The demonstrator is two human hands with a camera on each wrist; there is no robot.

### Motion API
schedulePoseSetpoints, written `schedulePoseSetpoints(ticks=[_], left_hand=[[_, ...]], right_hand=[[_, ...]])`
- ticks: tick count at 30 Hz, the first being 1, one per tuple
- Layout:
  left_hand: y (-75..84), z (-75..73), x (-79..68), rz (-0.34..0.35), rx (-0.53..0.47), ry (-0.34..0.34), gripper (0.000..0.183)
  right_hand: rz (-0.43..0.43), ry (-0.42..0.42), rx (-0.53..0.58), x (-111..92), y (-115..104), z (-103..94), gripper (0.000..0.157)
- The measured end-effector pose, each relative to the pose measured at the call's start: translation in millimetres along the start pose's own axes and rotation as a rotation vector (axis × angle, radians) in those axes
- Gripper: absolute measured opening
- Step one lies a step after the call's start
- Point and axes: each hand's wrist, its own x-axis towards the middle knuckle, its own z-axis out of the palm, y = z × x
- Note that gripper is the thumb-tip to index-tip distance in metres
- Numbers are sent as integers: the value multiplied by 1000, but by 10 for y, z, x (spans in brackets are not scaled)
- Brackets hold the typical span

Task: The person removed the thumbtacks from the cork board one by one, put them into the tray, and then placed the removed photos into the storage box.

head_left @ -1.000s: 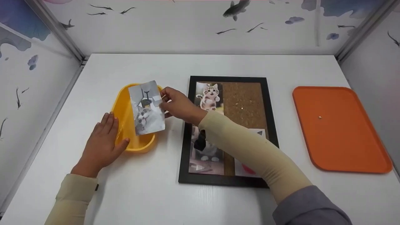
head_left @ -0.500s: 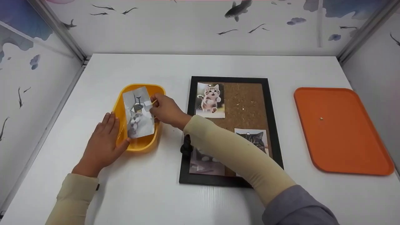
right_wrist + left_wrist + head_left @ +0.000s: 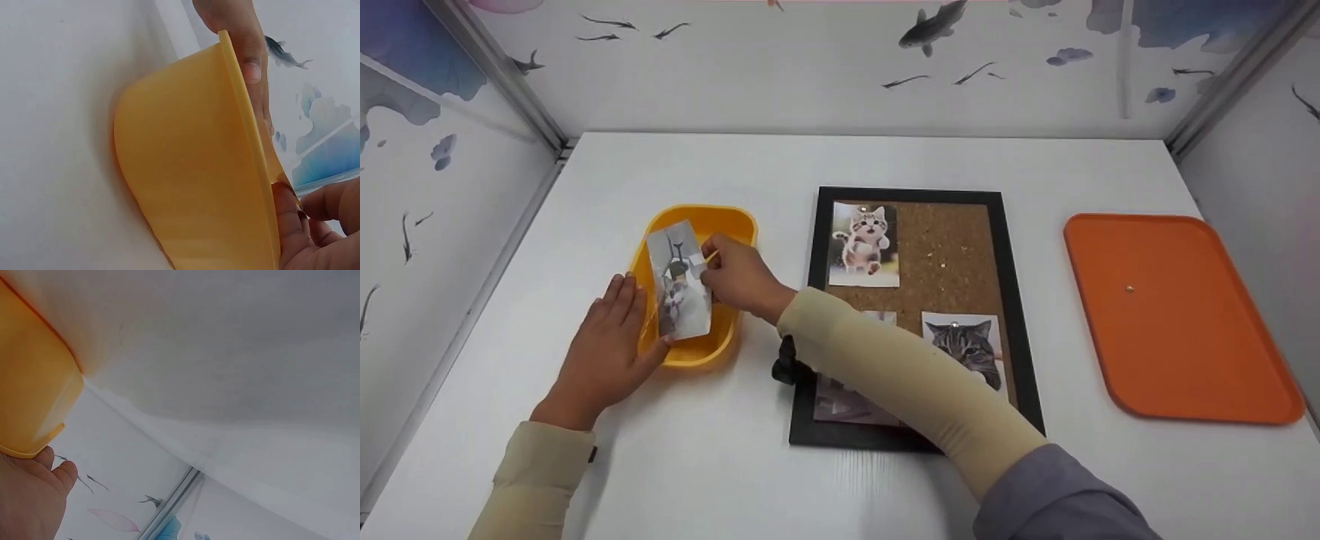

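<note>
My right hand (image 3: 746,277) pinches the right edge of a photo (image 3: 679,300) with a grey-and-white cat on it, held tilted over the yellow bin (image 3: 724,223). Flat fingers of my left hand (image 3: 604,349) lie on the bin's left rim, and the left thumb tip meets the photo's lower edge in the head view. The right wrist view shows the bin's side (image 3: 191,152), with the right thumb and fingers (image 3: 326,202) closed on the photo's edge just beyond the rim. In the left wrist view, left fingertips (image 3: 64,475) show under the rim.
A black-framed cork board (image 3: 952,247) lies right of the bin. On it are a kitten photo (image 3: 864,244), a striped cat photo (image 3: 964,349) and a third one (image 3: 847,401) partly under my right sleeve. An orange tray (image 3: 1185,322) with one small pin (image 3: 1129,289) lies far right.
My right hand has carried the photo left and slightly down, farther over the bin and up to the left thumb. The left hand has stayed at the rim.
</note>
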Motion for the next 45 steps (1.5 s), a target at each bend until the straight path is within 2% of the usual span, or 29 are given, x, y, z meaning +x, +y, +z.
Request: schedulePoseSetpoints(ticks=[8, 13, 25, 31, 36, 41, 45], left_hand=[[-3, 17, 31, 12, -6, 20, 81], [-8, 21, 16, 13, -8, 17, 80], [-2, -12, -3, 3, 6, -2, 83], [-12, 23, 3, -8, -2, 6, 83], [-14, 28, 2, 4, 6, 15, 83], [-11, 19, -2, 16, 6, 32, 81], [-4, 10, -6, 15, 8, 32, 81]], right_hand=[[-65, 23, -153, 6, 15, 60, 15], [-123, 3, -240, -9, 40, 89, 16], [-244, -33, -428, -37, 57, 125, 30], [-236, -75, -520, -70, 21, 143, 43], [-249, -74, -694, -95, 3, 148, 49], [-316, -47, -923, -107, 7, 156, 52], [-316, -52, -1001, -115, 18, 158, 56]])
